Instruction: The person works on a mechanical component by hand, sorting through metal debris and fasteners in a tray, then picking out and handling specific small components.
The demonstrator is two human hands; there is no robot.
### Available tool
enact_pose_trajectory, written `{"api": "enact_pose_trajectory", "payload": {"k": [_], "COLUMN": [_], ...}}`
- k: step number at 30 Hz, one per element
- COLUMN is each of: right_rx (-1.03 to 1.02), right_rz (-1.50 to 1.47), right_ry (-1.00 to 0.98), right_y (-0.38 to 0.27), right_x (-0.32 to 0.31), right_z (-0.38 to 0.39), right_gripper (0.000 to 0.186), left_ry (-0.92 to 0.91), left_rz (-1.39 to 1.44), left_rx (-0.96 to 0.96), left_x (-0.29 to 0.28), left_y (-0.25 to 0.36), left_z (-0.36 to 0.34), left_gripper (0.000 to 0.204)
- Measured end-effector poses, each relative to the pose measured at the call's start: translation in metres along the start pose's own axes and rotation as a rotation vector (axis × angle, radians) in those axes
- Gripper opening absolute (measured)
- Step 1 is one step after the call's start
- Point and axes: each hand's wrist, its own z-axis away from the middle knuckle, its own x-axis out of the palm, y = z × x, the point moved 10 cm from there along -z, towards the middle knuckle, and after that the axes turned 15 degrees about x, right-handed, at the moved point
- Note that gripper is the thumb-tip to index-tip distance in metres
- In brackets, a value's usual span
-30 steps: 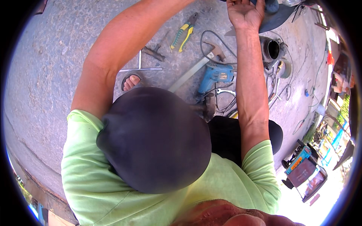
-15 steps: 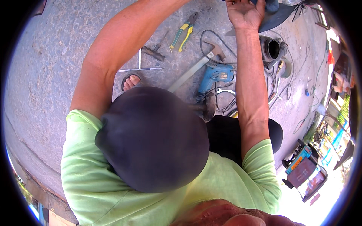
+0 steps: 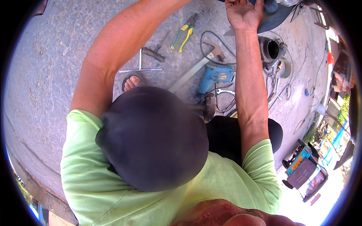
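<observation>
My right hand [image 3: 245,16] is at the top edge, palm turned up, its fingers curled in and partly cut off by the frame. What they close on is hidden. Right beside the thumb is a dark, curved piece [image 3: 278,19]. My left forearm [image 3: 130,28] reaches up and out past the top edge, so the left hand is out of sight. Below, between the arms, lie pliers [image 3: 183,35] with green and yellow grips, a claw hammer [image 3: 190,73], a blue power drill [image 3: 215,78] and an open-end wrench [image 3: 225,91].
A T-shaped wrench [image 3: 140,69] and a dark T-shaped tool [image 3: 154,54] lie near my sandalled foot [image 3: 132,81]. Right of my right forearm stands a dark hollow cylinder [image 3: 271,49] among loose cables. A small wheeled vehicle [image 3: 304,169] stands farther right.
My right hand and forearm have shifted very slightly to the left. Otherwise the tools and my left arm look the same.
</observation>
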Motion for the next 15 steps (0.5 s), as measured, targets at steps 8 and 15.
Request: {"api": "enact_pose_trajectory", "payload": {"k": [8,15], "right_rx": [-0.04,-0.09], "right_rz": [0.047,-0.012], "right_ry": [0.04,0.05], "right_y": [-0.005,-0.008], "right_x": [-0.006,-0.009], "right_z": [-0.001,-0.006], "right_gripper": [0.042,0.029], "left_ry": [0.274,0.209], "left_rz": [0.018,-0.285], "left_rx": [0.118,-0.179], "left_x": [-0.057,-0.112], "left_y": [-0.013,-0.075], "left_z": [-0.003,0.118], "left_gripper": [0.014,0.018]}}
